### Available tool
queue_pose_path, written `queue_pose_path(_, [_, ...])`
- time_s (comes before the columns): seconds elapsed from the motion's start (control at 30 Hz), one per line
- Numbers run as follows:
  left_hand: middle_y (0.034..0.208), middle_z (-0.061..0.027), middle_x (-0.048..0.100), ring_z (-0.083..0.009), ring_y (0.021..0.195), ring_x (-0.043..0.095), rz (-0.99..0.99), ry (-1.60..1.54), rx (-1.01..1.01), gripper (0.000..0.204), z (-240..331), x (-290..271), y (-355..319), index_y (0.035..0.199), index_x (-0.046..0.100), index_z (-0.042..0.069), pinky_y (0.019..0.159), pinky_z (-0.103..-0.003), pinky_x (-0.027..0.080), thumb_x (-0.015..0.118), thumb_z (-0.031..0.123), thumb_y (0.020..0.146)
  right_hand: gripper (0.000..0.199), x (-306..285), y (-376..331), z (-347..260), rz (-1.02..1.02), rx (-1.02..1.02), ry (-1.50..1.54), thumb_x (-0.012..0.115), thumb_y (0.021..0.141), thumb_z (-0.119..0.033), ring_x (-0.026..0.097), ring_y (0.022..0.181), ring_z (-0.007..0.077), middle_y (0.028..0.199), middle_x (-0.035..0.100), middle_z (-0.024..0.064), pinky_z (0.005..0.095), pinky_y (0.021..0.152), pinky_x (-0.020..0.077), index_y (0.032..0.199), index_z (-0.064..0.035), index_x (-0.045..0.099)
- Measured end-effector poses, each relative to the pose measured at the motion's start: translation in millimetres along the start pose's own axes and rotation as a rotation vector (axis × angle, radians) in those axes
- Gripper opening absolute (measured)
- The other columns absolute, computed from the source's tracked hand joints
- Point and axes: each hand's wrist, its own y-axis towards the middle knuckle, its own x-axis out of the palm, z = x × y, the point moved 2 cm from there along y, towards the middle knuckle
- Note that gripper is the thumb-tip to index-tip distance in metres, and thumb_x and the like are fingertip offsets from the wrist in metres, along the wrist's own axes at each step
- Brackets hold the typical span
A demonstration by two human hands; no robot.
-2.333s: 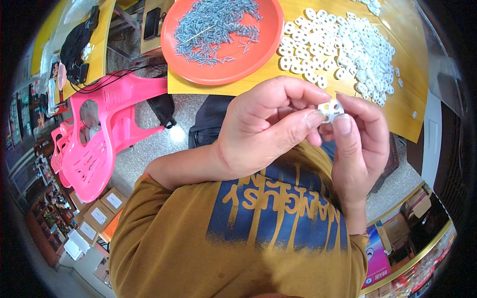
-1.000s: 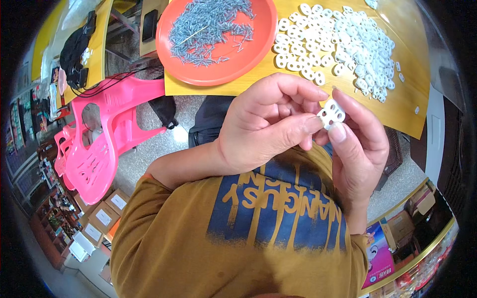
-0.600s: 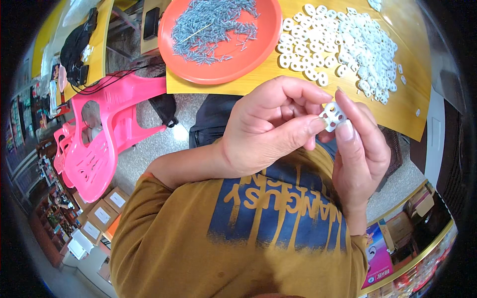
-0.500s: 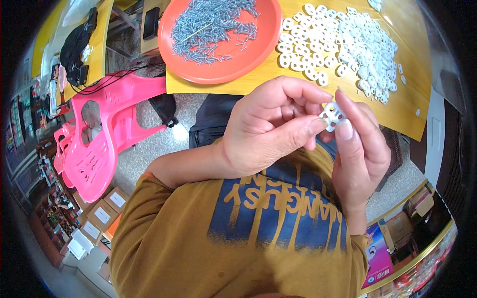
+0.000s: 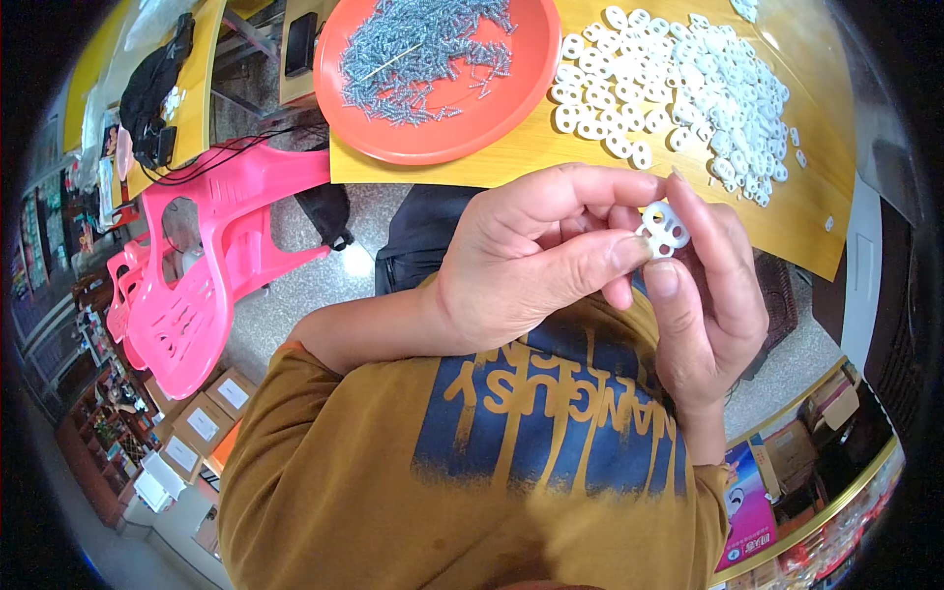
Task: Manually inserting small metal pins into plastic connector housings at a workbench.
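In front of my chest, both hands meet around a small white plastic piece [image 5: 667,228] with several round holes. It looks like two such pieces laid together, but their overlap is partly hidden. My left hand [image 5: 536,251] pinches its left side between thumb and curled fingers. From the other side, my right hand [image 5: 718,285] curls about it, with the thumb tip at its lower edge and the fingers along its right side. A loose heap of similar white two-hole pieces [image 5: 728,98] lies on the yellow table [image 5: 801,211] beyond my hands.
A round red tray [image 5: 492,123] of grey screws [image 5: 403,69] stands on the table, left of the white pieces. A pink plastic chair [image 5: 192,305] is at the left. Cardboard boxes [image 5: 202,423] sit at lower left, and a shelf edge [image 5: 836,511] curves at lower right.
My right thumb has slid down off the face of the white piece to its lower edge. The piece has tilted slightly and shows more of its holes. My left hand has barely moved.
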Motion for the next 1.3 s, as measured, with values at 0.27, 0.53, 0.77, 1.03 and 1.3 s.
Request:
queue_pose_path(0.27, [0.085, -0.0056, 0.051, -0.0086, 0.067, 0.057, -0.029, 0.097, 0.081, 0.031, -1.1, -1.2, -0.3, 0.111, 0.048, 0.0, 0.059, -0.019, 0.049, 0.054, 0.0, 0.081, 0.037, -1.9, -1.7, 3.5, 0.001, -0.009, 0.035, 0.058, 0.074, 0.0, 0.052, 0.072, 0.0156, 0.084, 0.058, 0.01, 0.0239, 0.065, 0.0423, 0.11, 0.0057, 0.052])
queue_pose_path(0.53, [0.085, -0.008, 0.053, -0.0098, 0.066, 0.058, -0.082, 0.16, 0.18, 0.029, -1.1, -1.7, 0.7, 0.109, 0.049, 0.0, 0.057, -0.019, 0.048, 0.054, -0.001, 0.081, 0.035, -2.3, -3.6, 6.6, 0.014, -0.041, 0.007, 0.058, 0.074, -0.002, 0.051, 0.071, 0.0169, 0.082, 0.058, 0.0095, 0.025, 0.064, 0.0424, 0.108, 0.0059, 0.053])
queue_pose_path(0.77, [0.086, -0.0088, 0.054, -0.0104, 0.067, 0.059, -0.068, 0.135, 0.134, 0.027, -2.4, -0.5, -0.5, 0.108, 0.048, -0.001, 0.057, -0.019, 0.048, 0.053, -0.002, 0.081, 0.032, -4.4, -3.2, 5.1, -0.01, -0.025, -0.019, 0.056, 0.076, -0.003, 0.051, 0.07, 0.0171, 0.081, 0.058, 0.0096, 0.0256, 0.065, 0.0423, 0.106, 0.0063, 0.053])
queue_pose_path(1.03, [0.084, -0.0063, 0.053, -0.0081, 0.068, 0.057, -0.045, 0.087, 0.141, 0.026, -1.1, 4.5, -0.6, 0.108, 0.047, 0.0, 0.059, -0.018, 0.049, 0.053, -0.001, 0.082, 0.033, -1.6, -5.7, 7.6, -0.005, -0.041, 0.031, 0.052, 0.081, -0.008, 0.05, 0.075, 0.0187, 0.087, 0.056, 0.0116, 0.0269, 0.067, 0.0415, 0.111, 0.0069, 0.05])
queue_pose_path(1.3, [0.087, -0.0073, 0.052, -0.0093, 0.071, 0.056, -0.097, 0.081, 0.145, 0.027, -8.2, 1.2, -0.1, 0.109, 0.043, -0.001, 0.06, -0.019, 0.049, 0.051, 0.002, 0.083, 0.035, 0.7, -8.5, 11.3, -0.009, -0.047, 0.023, 0.049, 0.084, -0.011, 0.05, 0.075, 0.0178, 0.088, 0.054, 0.0121, 0.0273, 0.067, 0.0409, 0.113, 0.0081, 0.048])
